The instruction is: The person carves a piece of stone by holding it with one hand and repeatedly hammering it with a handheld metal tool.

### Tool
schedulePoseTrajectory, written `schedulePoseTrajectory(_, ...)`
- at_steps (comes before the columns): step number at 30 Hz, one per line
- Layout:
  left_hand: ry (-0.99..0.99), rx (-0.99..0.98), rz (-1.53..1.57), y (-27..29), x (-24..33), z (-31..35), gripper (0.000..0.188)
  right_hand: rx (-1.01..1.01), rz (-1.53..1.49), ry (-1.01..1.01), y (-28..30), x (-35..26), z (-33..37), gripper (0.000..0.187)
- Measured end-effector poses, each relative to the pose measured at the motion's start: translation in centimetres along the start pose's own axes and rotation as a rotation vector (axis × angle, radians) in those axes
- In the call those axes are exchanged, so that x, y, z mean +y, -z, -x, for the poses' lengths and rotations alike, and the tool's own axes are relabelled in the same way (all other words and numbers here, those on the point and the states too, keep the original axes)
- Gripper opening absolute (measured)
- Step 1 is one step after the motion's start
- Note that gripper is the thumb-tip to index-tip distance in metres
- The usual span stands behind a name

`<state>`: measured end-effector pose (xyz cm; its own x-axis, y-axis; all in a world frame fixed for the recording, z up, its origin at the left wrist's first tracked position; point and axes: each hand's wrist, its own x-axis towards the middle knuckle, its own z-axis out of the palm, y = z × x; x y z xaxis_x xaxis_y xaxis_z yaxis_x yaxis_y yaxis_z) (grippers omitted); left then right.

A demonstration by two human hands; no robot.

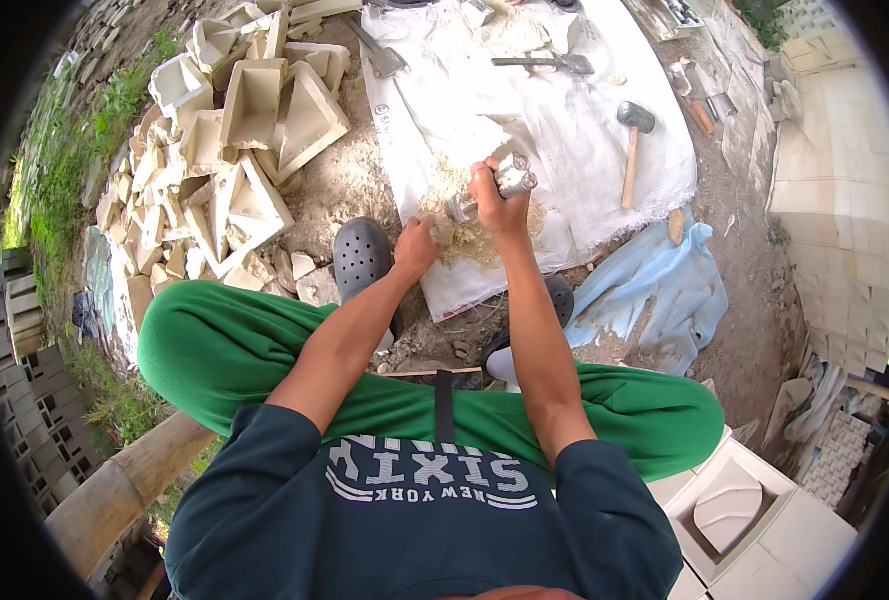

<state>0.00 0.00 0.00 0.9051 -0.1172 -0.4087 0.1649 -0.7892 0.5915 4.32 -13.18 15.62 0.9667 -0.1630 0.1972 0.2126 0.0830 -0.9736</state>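
My right hand is closed round a thick silvery metal piece above the white sheet. The fist hides part of it, so its exact kind does not show. To the left and a little nearer, my left hand is closed, its fingers against a pale rough lump by the sheet's edge. A greyish bit shows between the two hands. Crumbs and pale dust are scattered beneath them.
Broken cream-coloured moulds are heaped at the left. A mallet with a wooden handle and a dark hammer-like tool lie on the sheet. Light blue cloth is crumpled at the right. A grey clog stands by my left hand.
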Motion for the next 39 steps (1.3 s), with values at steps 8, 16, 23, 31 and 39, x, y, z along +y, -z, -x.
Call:
schedulePoseTrajectory(8,-0.125,0.081,-0.124,-0.5,-0.2,-0.1,0.046,0.044,-0.016,0.004,1.0,-3.3,1.1,0.032)
schedulePoseTrajectory(16,-0.095,0.085,-0.080,-1.1,-0.6,0.2,0.044,0.081,-0.077,-0.054,1.9,-2.4,2.0,0.023)
schedulePoseTrajectory(23,-0.095,0.074,-0.102,-0.8,0.5,0.5,0.042,0.093,-0.032,0.027,2.2,0.5,2.5,0.021)
schedulePoseTrajectory(31,-0.090,0.081,-0.122,-0.9,-0.1,0.2,0.036,0.035,-0.040,0.070,1.5,-2.6,1.6,0.027)
schedulePoseTrajectory(39,-0.075,0.067,-0.152,-0.8,0.1,-0.4,0.036,0.060,-0.088,-0.022,1.6,-0.8,1.4,0.025)
